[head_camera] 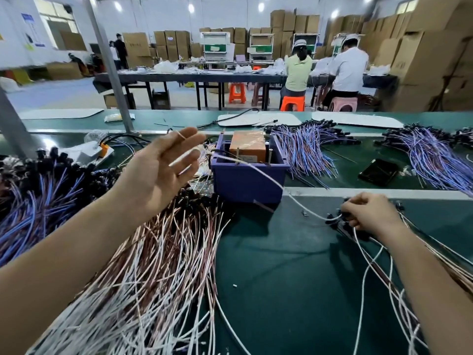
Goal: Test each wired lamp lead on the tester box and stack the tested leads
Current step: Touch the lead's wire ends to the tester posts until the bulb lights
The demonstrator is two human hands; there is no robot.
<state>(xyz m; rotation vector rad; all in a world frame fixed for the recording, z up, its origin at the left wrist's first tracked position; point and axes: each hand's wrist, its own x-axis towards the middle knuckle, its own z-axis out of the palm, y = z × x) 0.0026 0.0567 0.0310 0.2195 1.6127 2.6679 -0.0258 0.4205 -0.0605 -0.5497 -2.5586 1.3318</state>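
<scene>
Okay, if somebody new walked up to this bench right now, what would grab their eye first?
Probably the heap of white and brown leads fanned out at lower left, with the left hand raised open above it. Then the purple tester box at centre, and a white lead running from its rim to the right hand, which grips its black end.

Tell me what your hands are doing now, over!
Left hand open, raised. Right hand pinching white lead running to tester box. Nothing blocking.

A black phone [378, 172] lies on the green bench [281, 265]; cardboard boxes [419, 57] behind.
</scene>
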